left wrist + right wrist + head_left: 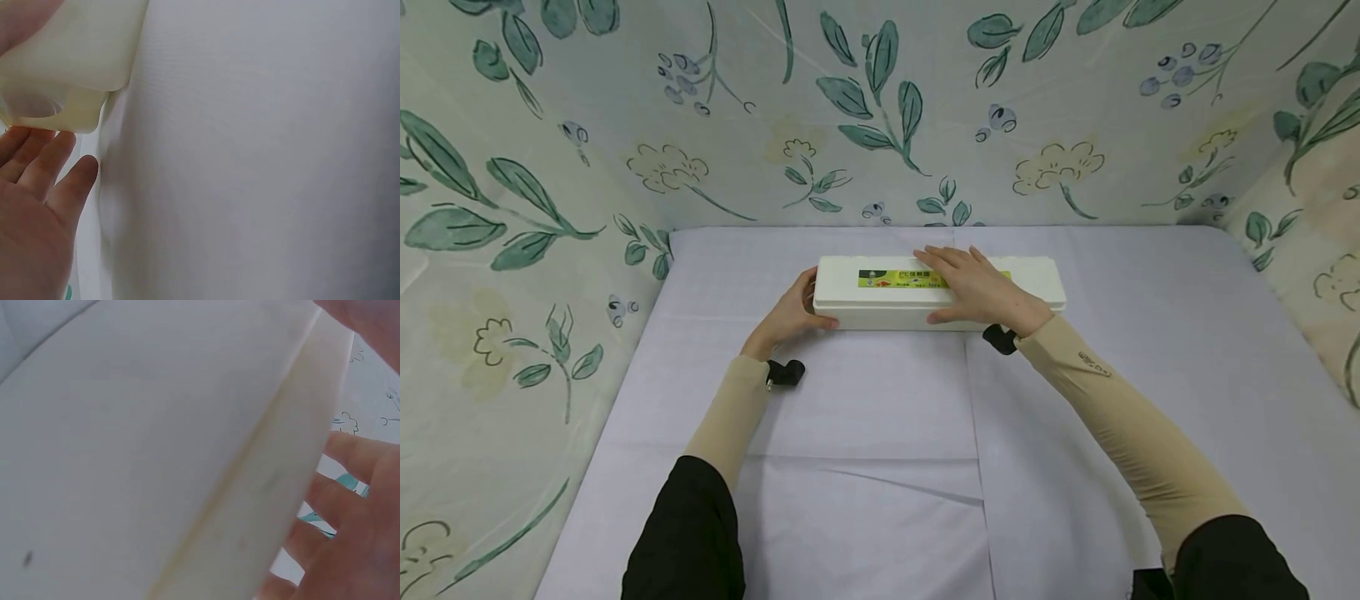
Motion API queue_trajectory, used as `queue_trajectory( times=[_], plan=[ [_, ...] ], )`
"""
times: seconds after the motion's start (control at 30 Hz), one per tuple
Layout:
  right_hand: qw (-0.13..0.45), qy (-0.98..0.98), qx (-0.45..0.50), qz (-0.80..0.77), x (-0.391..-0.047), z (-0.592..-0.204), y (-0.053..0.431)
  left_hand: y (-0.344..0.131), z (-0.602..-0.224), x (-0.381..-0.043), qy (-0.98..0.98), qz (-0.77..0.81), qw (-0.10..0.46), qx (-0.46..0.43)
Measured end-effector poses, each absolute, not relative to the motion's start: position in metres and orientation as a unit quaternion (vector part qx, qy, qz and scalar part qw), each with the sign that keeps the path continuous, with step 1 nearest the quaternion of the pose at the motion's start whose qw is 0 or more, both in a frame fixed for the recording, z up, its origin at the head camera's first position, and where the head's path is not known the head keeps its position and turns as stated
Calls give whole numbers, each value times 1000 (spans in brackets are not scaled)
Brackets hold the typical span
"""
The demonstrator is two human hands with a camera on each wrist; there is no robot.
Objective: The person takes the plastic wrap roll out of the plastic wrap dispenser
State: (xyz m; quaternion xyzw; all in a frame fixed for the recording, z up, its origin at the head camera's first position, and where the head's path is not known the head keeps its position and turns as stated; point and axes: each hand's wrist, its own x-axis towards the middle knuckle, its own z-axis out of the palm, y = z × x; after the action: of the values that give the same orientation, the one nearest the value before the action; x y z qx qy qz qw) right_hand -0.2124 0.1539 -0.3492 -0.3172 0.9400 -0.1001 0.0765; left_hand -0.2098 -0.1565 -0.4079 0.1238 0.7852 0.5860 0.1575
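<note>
In the head view, the white box (887, 298) lies lengthwise near the far edge of the desk (865, 392), its label (895, 279) facing up. Your left hand (788, 315) grips the left end, thumb on the front face. Your right hand (981, 292) is spread over the top, grasping across it, thumb at the front and fingers at the back edge. To work well here, you would do best to press lightly from above and match the pull of both hands, so that the box neither twists nor slides. The patterned cloth (760, 92) rises just behind the back edge, so room there looks tight; the wide stretch of desk lies toward you and out to the right.

In the left wrist view, your fingertips touch the box's end, with one finger apart from it; a firmer seat there would probably help.

In the right wrist view, your fingers meet the box's far edge; how hard they squeeze, you cannot tell.
</note>
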Motion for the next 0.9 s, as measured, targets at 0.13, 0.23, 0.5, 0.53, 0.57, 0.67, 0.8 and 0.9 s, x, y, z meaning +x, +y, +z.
queue_trajectory(
  times=[0.13,0.23,0.5,0.53,0.57,0.67,0.8,0.9],
  plan=[
    [78,939,-319,-99,-213,-351,154,-156,-408,-210,787,583,161,122],
    [77,940,-318,-98,-214,-352,153,-157,-407,-210,787,583,162,122],
    [83,938,-323,-89,-216,-355,150,-157,-407,-210,788,580,169,117],
    [83,939,-323,-87,-216,-355,150,-158,-407,-210,788,580,171,116],
    [83,938,-325,-86,-217,-355,149,-157,-407,-210,789,579,172,115],
    [83,938,-328,-83,-217,-356,149,-157,-407,-210,791,576,173,116],
    [79,936,-334,-75,-217,-356,147,-156,-406,-209,791,575,171,121],
    [74,936,-337,-67,-217,-356,145,-156,-406,-209,790,577,168,121]
  ],
)
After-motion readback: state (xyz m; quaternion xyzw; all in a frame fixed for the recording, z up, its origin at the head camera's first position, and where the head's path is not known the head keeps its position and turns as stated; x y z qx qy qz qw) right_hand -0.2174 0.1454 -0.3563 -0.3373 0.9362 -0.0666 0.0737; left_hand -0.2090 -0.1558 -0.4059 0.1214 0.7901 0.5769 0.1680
